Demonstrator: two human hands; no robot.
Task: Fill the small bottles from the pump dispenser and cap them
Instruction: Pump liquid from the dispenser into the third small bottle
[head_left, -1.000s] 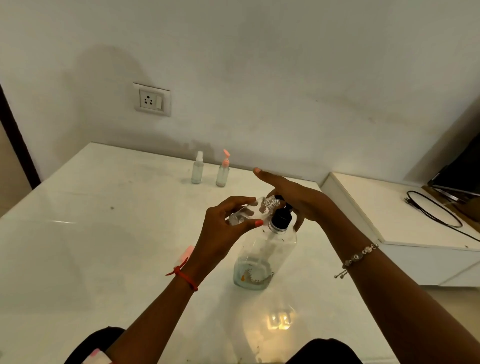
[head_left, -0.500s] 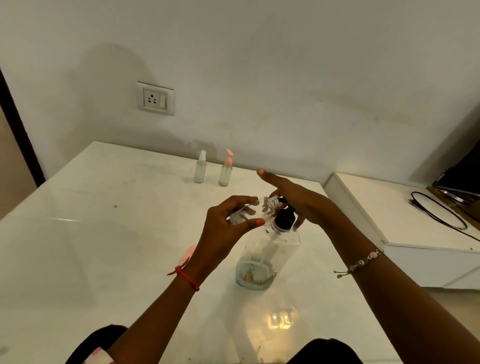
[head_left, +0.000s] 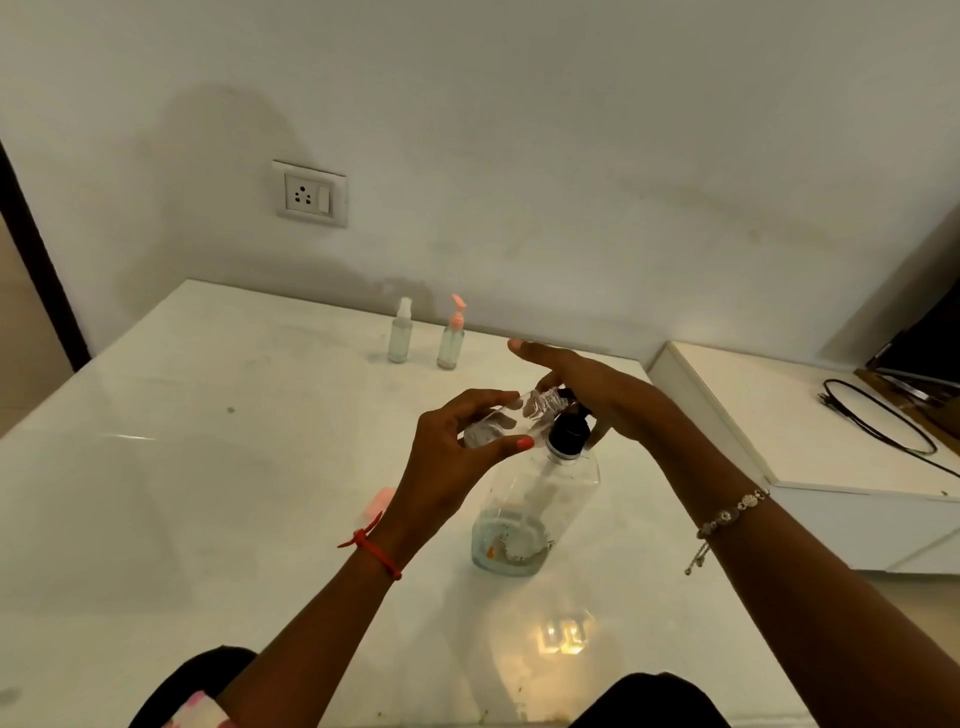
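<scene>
Little had moved since half a second earlier: both hands kept their places over the pump dispenser (head_left: 535, 509), and only the view had shifted slightly.

The left hand (head_left: 457, 457) held a clear small bottle (head_left: 511, 421) tilted on its side. Its fingers (head_left: 483, 400) curled over the top and its thumb was under the body, so it was a closed pinch. The bottle's open neck pointed right, at the spout beside the black pump head (head_left: 569, 431).

The right hand (head_left: 597, 395) lay palm down on that pump head with its forefinger stretched out straight. The other fingers were mostly hidden, and it seemed to press rather than grip.

To do this step well, the neck probably needed to stay tight against the spout. The press should be slow and straight down, so the nearly empty dispenser neither tipped nor spat past the neck.

The dispenser stood on the white surface (head_left: 208, 493), near the middle. Two other small bottles (head_left: 400, 338), already capped, stood at the far edge. A pink cap (head_left: 382, 501) lay just left of the left wrist.
</scene>
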